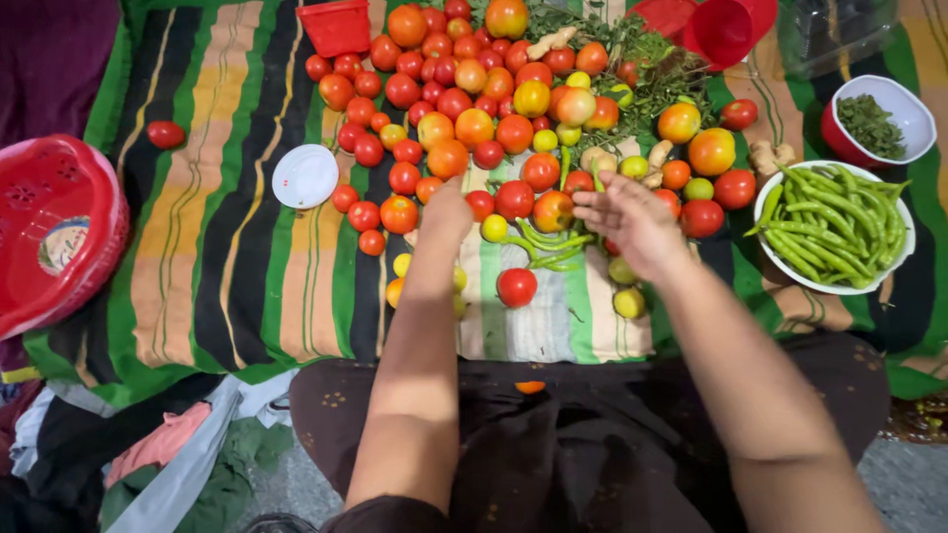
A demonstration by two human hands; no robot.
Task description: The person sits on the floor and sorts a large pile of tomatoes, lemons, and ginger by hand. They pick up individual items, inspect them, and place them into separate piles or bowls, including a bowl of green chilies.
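Observation:
A large heap of red and orange tomatoes lies on a striped cloth. My left hand reaches into the near edge of the heap, fingers curled down among the tomatoes; whether it grips one is hidden. My right hand hovers with fingers spread beside a red-green tomato and over several green chillies. A single red tomato lies apart, nearer to me, with small yellow-green limes around it.
A white bowl of green chillies stands at the right, a red-and-white bowl of dried greens behind it. A red basket sits at the left, a white lid beside the heap, red containers at the back.

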